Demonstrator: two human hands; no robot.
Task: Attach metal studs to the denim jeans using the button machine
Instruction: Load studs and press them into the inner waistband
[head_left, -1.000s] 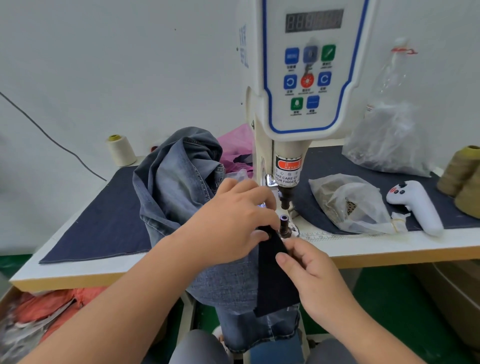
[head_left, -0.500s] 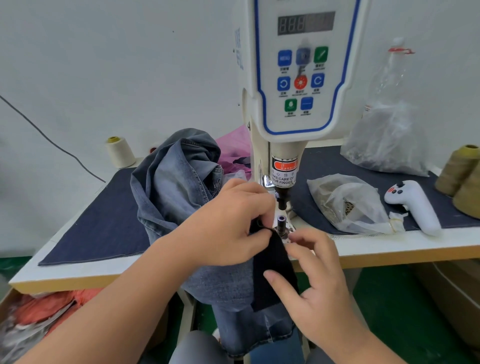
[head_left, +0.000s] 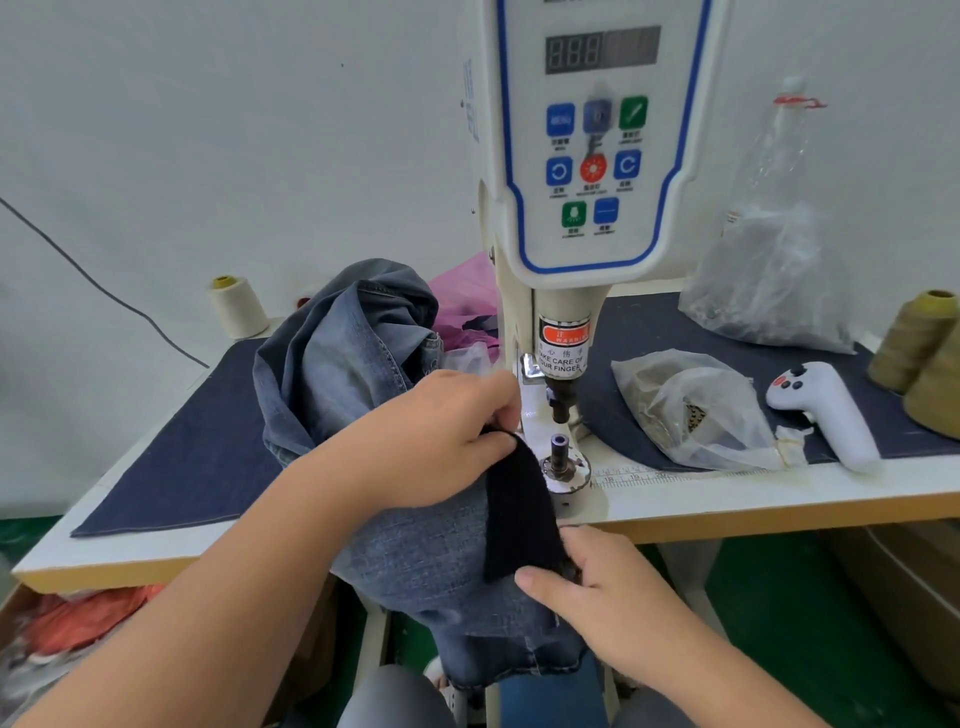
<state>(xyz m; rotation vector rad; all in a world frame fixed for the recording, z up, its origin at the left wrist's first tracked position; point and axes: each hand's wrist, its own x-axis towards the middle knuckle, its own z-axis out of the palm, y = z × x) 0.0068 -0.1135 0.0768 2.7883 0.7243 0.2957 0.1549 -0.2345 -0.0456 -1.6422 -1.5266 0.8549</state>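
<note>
The white button machine (head_left: 587, 171) stands at the table's middle, its punch (head_left: 561, 405) above a small round die post (head_left: 559, 452). Faded blue denim jeans (head_left: 343, 358) are piled left of it and hang over the front edge. My left hand (head_left: 431, 441) pinches the top of a dark denim flap (head_left: 519, 514) just left of the die. My right hand (head_left: 608, 597) grips the flap's lower end and the jeans below the table edge. A clear bag of metal studs (head_left: 696, 415) lies right of the machine.
A dark blue cloth (head_left: 182, 457) covers the white table (head_left: 779, 499). A white handheld controller (head_left: 826, 415), olive thread cones (head_left: 919, 353) and a larger plastic bag (head_left: 769, 280) sit at the right. A cream thread cone (head_left: 236, 306) stands back left. Pink fabric (head_left: 462, 296) lies behind the jeans.
My right hand has slid down from beside the die to the flap's lower end, below the table edge. The dark flap now lies stretched longer. My left hand stays pinching its top.
</note>
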